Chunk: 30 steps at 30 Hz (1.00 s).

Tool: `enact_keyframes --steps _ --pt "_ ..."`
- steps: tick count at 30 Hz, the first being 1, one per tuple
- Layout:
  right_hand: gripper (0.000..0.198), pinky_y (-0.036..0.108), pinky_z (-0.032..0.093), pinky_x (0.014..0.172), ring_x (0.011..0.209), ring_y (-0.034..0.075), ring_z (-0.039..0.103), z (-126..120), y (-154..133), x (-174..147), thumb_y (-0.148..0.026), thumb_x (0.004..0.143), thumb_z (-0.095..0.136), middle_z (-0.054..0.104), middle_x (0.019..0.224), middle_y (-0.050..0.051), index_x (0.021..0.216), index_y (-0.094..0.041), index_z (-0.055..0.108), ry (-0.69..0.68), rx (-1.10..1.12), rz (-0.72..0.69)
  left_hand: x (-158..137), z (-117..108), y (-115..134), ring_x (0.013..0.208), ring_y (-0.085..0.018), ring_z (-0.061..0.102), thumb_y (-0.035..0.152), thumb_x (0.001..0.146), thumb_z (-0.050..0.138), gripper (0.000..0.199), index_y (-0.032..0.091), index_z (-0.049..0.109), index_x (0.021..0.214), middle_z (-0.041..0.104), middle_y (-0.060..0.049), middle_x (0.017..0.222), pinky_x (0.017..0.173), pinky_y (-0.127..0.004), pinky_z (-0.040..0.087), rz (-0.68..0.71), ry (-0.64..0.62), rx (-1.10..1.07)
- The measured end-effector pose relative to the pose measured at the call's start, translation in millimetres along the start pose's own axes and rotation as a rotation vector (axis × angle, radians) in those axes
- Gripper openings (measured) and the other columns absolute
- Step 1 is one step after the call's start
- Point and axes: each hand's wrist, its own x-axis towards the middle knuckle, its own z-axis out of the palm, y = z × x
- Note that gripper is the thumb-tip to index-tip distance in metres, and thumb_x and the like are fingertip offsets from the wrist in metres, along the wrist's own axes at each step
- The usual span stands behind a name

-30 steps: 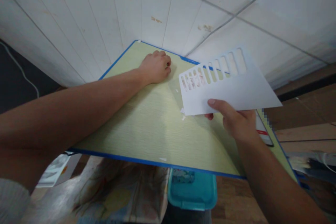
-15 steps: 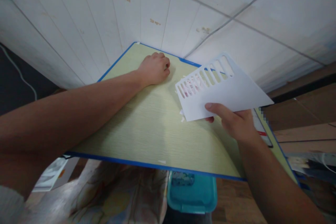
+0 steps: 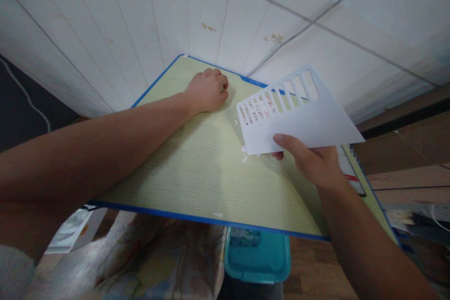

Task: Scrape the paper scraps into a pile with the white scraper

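Observation:
My right hand (image 3: pixel 309 157) grips a white sheet of paper (image 3: pixel 281 133) by its lower edge, thumb on top and fingers beneath. A row of rounded slots, growing larger toward the right, is cut along the sheet's far side. The sheet is held tilted above the table (image 3: pixel 197 164), and pinkish-white scraps (image 3: pixel 269 103) show through some slots. My left hand (image 3: pixel 207 89) rests in a loose fist on the far left part of the tabletop; nothing is visible in its curled fingers. Small white paper bits (image 3: pixel 245 158) lie beside the sheet's near left corner.
Blue edging borders the table, which stands against a white panelled wall (image 3: pixel 207 0) with a cable (image 3: pixel 298 33) on it. A flat item with a red stripe (image 3: pixel 351 177) lies partly behind my right wrist. Below the front edge is a teal lidded container (image 3: pixel 260 258).
The white sheet has shifted slightly up and its tilt has changed a little, with my right hand still gripping it. My left hand has stayed in place.

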Motion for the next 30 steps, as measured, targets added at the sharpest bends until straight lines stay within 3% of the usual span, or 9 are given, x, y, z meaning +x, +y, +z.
enact_keyframes --steps 11,19,30 --pt "0.048 0.047 0.073 0.07 0.068 0.03 0.076 7.0 -5.8 -6.9 -0.05 0.104 0.098 0.078 0.07 0.005 0.067 -0.033 0.073 -0.061 0.071 0.051 -2.1 -7.8 7.0 0.15 -0.041 0.072 0.034 0.112 0.061 0.04 0.025 0.09 0.138 0.083 -0.017 0.152 0.128 -0.057 0.057 -0.044 -0.061 0.04" --pt "0.049 0.049 0.061 0.056 0.059 0.029 0.069 0.8 -3.9 -0.2 -0.049 0.106 0.096 0.072 0.066 0.003 0.07 -0.034 0.067 -0.016 0.111 0.049 2.5 1.8 2.2 0.149 -0.045 0.072 0.035 0.107 0.068 0.042 0.031 0.09 0.142 0.085 -0.014 0.15 0.126 -0.06 0.057 -0.045 -0.029 0.042" --pt "0.046 0.043 0.066 0.064 0.061 0.026 0.071 17.0 -12.6 -2.9 -0.044 0.102 0.093 0.072 0.063 0.004 0.065 -0.03 0.07 -0.085 0.122 0.067 3.0 -0.8 8.1 0.151 -0.042 0.071 0.034 0.112 0.061 0.042 0.025 0.09 0.141 0.083 -0.017 0.154 0.129 -0.057 0.055 -0.071 -0.066 0.092"
